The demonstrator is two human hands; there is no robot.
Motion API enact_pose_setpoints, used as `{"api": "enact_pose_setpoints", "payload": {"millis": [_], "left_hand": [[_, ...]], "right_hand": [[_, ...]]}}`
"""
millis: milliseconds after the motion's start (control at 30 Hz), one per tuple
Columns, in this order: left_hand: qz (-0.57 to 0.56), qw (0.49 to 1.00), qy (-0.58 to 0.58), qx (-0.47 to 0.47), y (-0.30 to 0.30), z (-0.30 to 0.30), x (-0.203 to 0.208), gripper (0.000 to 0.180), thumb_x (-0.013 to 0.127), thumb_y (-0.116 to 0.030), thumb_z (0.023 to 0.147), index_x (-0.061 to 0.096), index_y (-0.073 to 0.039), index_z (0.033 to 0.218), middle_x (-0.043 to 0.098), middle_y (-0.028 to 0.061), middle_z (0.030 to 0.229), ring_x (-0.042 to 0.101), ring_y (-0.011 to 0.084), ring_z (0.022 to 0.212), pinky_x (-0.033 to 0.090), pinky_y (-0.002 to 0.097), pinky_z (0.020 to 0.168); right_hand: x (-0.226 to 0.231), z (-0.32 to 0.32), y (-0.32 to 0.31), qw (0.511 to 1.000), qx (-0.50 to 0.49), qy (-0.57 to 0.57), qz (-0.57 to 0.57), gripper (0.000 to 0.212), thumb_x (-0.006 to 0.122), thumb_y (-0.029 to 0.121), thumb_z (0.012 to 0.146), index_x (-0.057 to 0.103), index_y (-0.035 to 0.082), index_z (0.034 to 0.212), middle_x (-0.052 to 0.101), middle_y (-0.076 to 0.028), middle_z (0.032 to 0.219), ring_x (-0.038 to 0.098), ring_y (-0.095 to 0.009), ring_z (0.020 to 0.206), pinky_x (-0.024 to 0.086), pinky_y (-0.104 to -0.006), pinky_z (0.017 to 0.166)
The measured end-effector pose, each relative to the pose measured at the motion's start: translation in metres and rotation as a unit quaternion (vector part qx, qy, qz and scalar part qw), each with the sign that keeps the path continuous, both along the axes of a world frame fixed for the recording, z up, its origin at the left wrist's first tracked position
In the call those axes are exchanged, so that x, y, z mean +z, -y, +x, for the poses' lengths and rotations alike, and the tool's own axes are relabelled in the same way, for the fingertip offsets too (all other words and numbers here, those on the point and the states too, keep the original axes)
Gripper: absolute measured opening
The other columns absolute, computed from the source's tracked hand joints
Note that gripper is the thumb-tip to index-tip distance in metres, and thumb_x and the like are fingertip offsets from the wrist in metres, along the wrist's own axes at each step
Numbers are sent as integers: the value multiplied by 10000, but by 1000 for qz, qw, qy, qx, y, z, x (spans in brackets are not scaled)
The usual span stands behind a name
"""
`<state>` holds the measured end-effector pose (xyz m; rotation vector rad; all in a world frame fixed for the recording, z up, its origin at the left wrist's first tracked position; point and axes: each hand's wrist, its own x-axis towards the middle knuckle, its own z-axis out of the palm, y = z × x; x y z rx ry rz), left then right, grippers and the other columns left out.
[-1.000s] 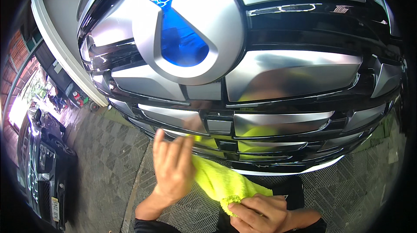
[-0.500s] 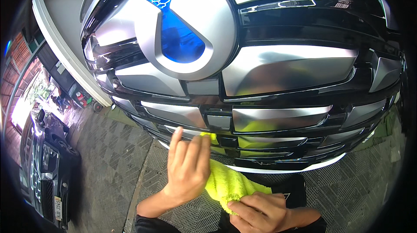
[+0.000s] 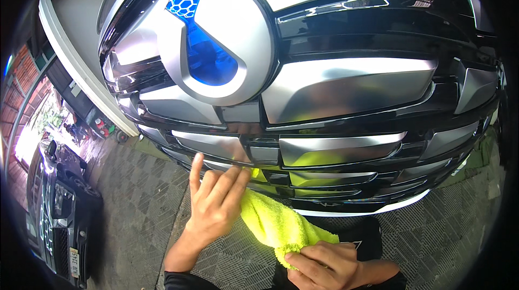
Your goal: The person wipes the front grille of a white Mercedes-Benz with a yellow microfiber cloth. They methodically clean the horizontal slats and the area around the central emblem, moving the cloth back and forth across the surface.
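A fluffy yellow-green microfiber cloth (image 3: 270, 219) stretches between my two hands below a car's front grille (image 3: 265, 153). My left hand (image 3: 213, 206) holds the far end against the lower slats, with one finger lifted off. A bit of cloth peeks out past its fingertips; the thumb is hidden. Lower down, nearer my body, my right hand (image 3: 327, 263) grips the other end, which is bunched up. Above the hands sits a large round silver emblem (image 3: 259, 52) with a blue centre. Shiny silver panels (image 3: 351, 87) and black trim surround it.
A dark car (image 3: 57, 209) stands at the left on the patterned floor (image 3: 132, 203). A curved white panel edge (image 3: 81, 68) runs beside the grille. The white lower lip (image 3: 400, 203) of the bumper juts just ahead of my hands.
My left hand has slid left along the lower slats with its end of the cloth, pulling it longer. My right hand stays nearly in place. The view has shifted slightly.
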<state>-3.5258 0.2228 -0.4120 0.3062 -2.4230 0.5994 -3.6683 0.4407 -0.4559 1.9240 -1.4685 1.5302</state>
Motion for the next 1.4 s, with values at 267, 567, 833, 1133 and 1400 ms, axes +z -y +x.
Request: {"api": "enact_pose_setpoints", "payload": {"millis": [267, 567, 833, 1133, 1400], "left_hand": [[-11, 999, -19, -30, 10, 5, -6, 405, 743, -82, 755, 787, -46, 1155, 664, 28, 1096, 605, 180, 849, 242, 663, 1264], [29, 999, -18, -35, 21, 8, 4, 432, 802, -69, 701, 788, -86, 1133, 606, 15, 1031, 594, 212, 930, 187, 684, 1278], [-18, 999, 8, -45, 26, 7, 9, 403, 780, -116, 718, 797, -105, 1121, 590, -14, 1034, 576, 188, 941, 171, 732, 1260], [-55, 996, 57, -38, 17, 1, 22, 349, 783, -74, 703, 803, -101, 1050, 598, -19, 993, 579, 177, 880, 215, 724, 1257], [-100, 989, 95, -47, 14, 1, 28, 326, 749, -149, 748, 792, -64, 1060, 586, -3, 1025, 563, 164, 851, 270, 750, 1216]], "right_hand": [[5, 3, 2, 1000, 8, 21, 10, 81, 749, 25, 794, 693, -9, 842, 682, -62, 898, 662, -193, 681, 530, -313, 537], [4, 2, 6, 1000, 13, 4, -5, 125, 748, 19, 792, 710, -14, 906, 669, -74, 880, 657, -197, 660, 534, -316, 538], [8, 5, 6, 1000, 22, 12, 4, 160, 748, 18, 783, 730, -22, 936, 661, -69, 877, 637, -186, 634, 513, -314, 524], [9, 10, 8, 998, 55, 38, 4, 241, 746, -8, 780, 733, -26, 1021, 613, -66, 832, 625, -199, 597, 520, -332, 523], [10, 12, 7, 997, 62, 41, -8, 237, 740, -16, 783, 726, -33, 1018, 613, -67, 834, 627, -200, 597, 518, -330, 522]]}}
